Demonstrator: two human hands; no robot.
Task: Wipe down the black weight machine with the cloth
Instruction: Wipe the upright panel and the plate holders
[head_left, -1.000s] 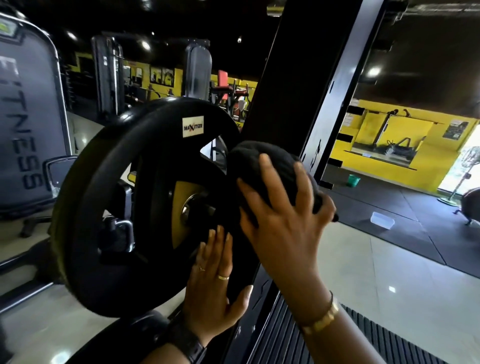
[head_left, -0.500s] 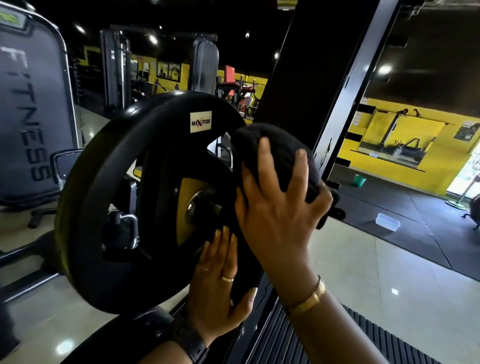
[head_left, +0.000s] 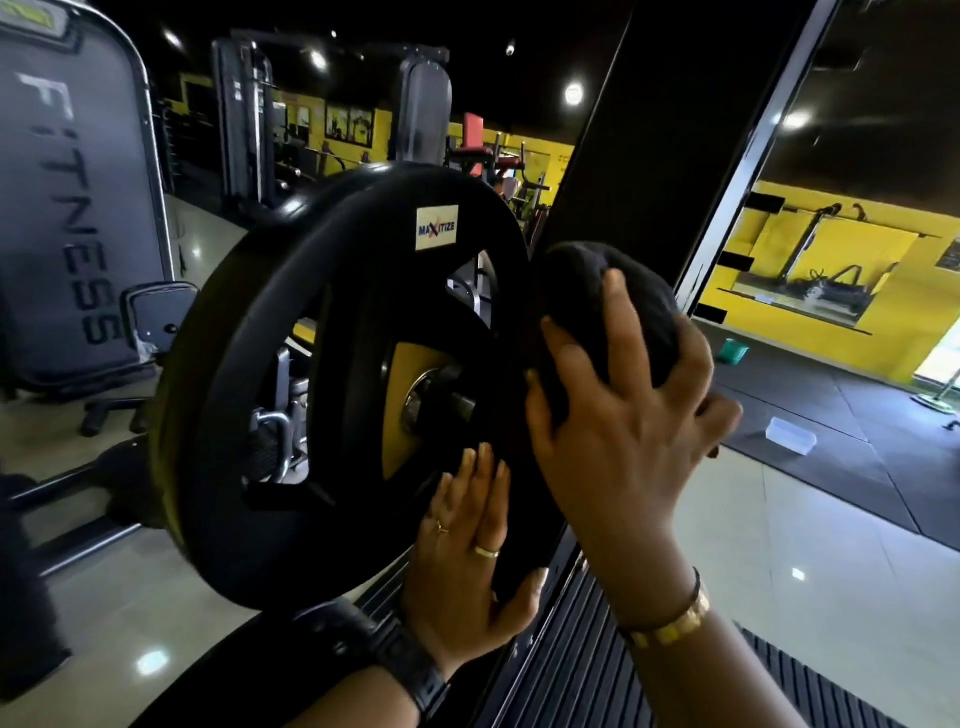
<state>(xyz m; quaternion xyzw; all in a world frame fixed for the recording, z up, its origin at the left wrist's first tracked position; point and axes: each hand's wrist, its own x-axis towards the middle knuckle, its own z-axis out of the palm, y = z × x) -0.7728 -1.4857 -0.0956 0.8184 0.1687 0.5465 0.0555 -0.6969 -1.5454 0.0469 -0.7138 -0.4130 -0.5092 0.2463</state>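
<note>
Observed: black weight machine (head_left: 644, 156) has a broad matte upright column that leans up and to the right, with a glossy strip along its right edge. On it hangs a black weight plate (head_left: 291, 374), standing on edge, spoked, with open cut-outs. A white label (head_left: 437, 227) near the top rim reads MAXITIZE. There is a yellow inner face and a metal hub (head_left: 423, 400) at centre. The cloth (head_left: 576, 291) is dark and bunched into a rounded wad. It sits against the column just beside the plate's right rim, with the right hand (head_left: 618, 431) curled over it.
</note>
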